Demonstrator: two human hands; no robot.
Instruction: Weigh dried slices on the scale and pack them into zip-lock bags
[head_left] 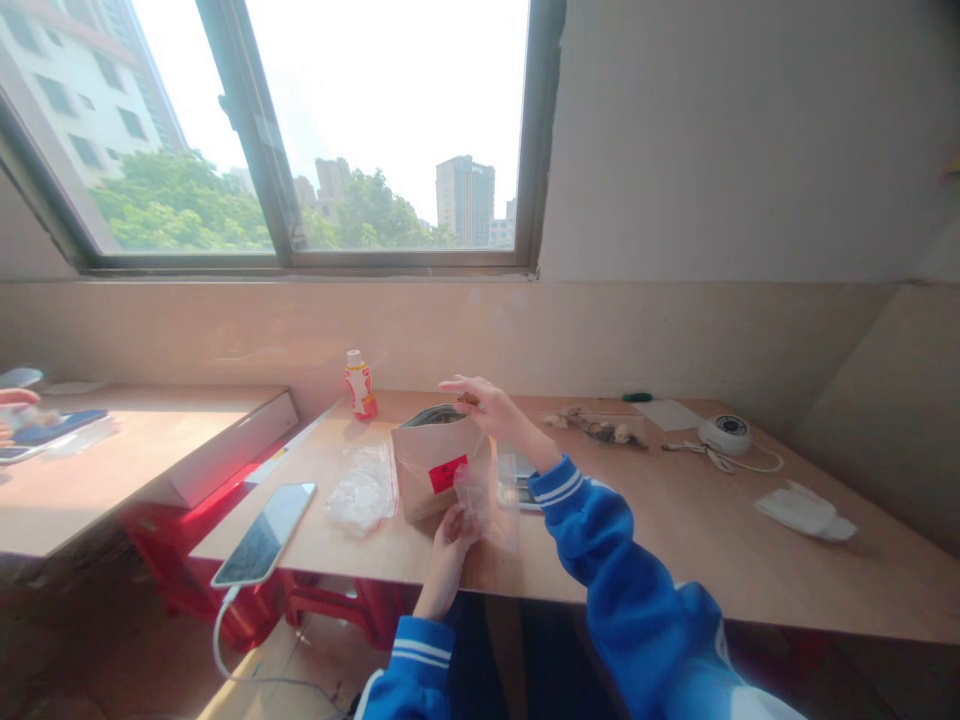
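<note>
The right hand (487, 405) hovers just over the open mouth of a brown bag (433, 468) that stands upright on the desk (675, 530), near its front edge. Thumb and fingers pinch a small brown piece (469, 400) – too small to say what it is – while the forefinger points out to the left. The bag bears a red label (448, 473) on its front.

The left hand (450, 532) sits lower, at the desk's edge just in front of the bag, closed on a clear pouch (487, 500) that it holds up beside the bag's right side.

Left of the bag lies a heap of clear pouches (364, 490), and further left a phone (266, 533) on its cable hangs over the edge. A small bottle (360, 385) stands by the wall behind. Right of the bag, partly hidden by the forearm, is a flat device (517, 485) – I cannot tell what kind. Further back lie a pile of dried bits (600, 428), a white round gadget (726, 433) and, well apart, a tissue (802, 510).
</note>
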